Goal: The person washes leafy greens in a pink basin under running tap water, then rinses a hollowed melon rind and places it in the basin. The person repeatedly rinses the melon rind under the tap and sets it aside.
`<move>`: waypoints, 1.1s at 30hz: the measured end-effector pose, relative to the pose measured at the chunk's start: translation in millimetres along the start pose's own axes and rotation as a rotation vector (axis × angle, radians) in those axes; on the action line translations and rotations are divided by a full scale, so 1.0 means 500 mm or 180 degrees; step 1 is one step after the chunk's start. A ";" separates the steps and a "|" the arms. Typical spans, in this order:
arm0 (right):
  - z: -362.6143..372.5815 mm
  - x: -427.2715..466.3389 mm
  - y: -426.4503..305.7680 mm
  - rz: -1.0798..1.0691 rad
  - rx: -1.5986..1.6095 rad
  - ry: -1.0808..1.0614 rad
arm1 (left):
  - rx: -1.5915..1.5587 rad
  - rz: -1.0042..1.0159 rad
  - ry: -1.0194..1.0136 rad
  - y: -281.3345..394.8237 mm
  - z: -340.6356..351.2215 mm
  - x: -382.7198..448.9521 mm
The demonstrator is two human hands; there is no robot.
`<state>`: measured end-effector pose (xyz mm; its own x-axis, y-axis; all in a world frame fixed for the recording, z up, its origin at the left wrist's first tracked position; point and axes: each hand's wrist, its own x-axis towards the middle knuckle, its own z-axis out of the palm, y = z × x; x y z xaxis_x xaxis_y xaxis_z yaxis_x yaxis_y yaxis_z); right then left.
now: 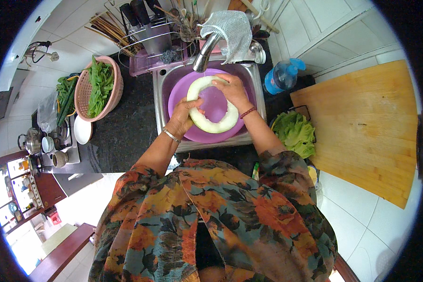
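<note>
Both my hands hold a pale ring of winter melon (215, 127) above a purple plastic basin (213, 102). My left hand (184, 114) grips the ring's left side, the thumb reaching into the hollow centre. On the upper right of the ring lies my right hand (234, 90), its fingers curled over the flesh. The basin stands inside a stainless steel sink (160, 105). Directly above the ring hangs a chrome faucet (206, 53), and a thin stream seems to fall from its spout. A white mesh cloth (232, 31) drapes over the faucet.
Left on the black counter (130, 127) are a pink basket (116, 88) of leafy greens (100, 88) and a white plate (83, 129). A blue-capped bottle (282, 75), lettuce (294, 134) and a large wooden board (363, 127) stand right. Behind the sink is a knife rack (151, 35).
</note>
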<state>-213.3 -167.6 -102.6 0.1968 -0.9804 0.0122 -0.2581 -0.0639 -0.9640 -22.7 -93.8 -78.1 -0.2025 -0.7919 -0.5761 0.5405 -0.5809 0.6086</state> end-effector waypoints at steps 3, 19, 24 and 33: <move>0.005 0.009 -0.015 -0.0186 -0.0554 0.0015 | -0.0283 -0.0197 -0.0009 0.012 0.010 0.002; -0.016 0.025 -0.011 0.0210 0.0334 -0.0790 | -0.0626 0.0030 0.0010 0.003 -0.011 -0.015; 0.005 0.023 -0.051 -0.0493 -0.0810 -0.0513 | 0.0153 0.0071 0.0237 0.022 0.018 -0.023; 0.015 0.059 -0.059 -0.1434 -0.0914 -0.0809 | 0.0512 0.0829 0.0508 0.047 0.009 0.009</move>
<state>-192.7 -193.0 -75.7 0.5577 -0.7717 0.3056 -0.3351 -0.5462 -0.7677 -14.5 -111.8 -64.0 0.0625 -0.8854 -0.4605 0.4190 -0.3955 0.8173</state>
